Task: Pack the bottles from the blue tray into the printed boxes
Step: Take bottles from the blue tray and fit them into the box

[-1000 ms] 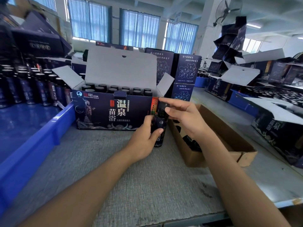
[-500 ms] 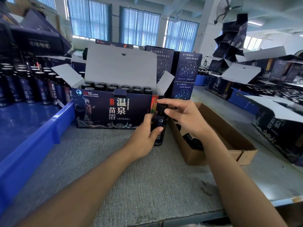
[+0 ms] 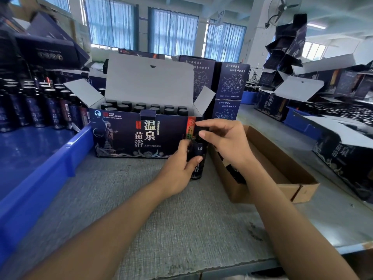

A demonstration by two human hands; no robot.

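Left grip (image 3: 179, 170) clamped round dark upright bottle (image 3: 198, 151), white logo, pale characters; right grip (image 3: 226, 142) pinching its top.

I note daylit windows (image 3: 101, 45) with blue curtains (image 3: 173, 33) along the far wall, a fan (image 3: 280, 11) by a white pillar (image 3: 260, 37), and a grey tabletop (image 3: 181, 229).

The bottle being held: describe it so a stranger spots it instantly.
Start at the open printed box mid-table. At its right front corner, beside the brown cardboard tray, is an upright dark bottle. Unlike the boxed ones, the left hand grips it and the right hand pinches its top.
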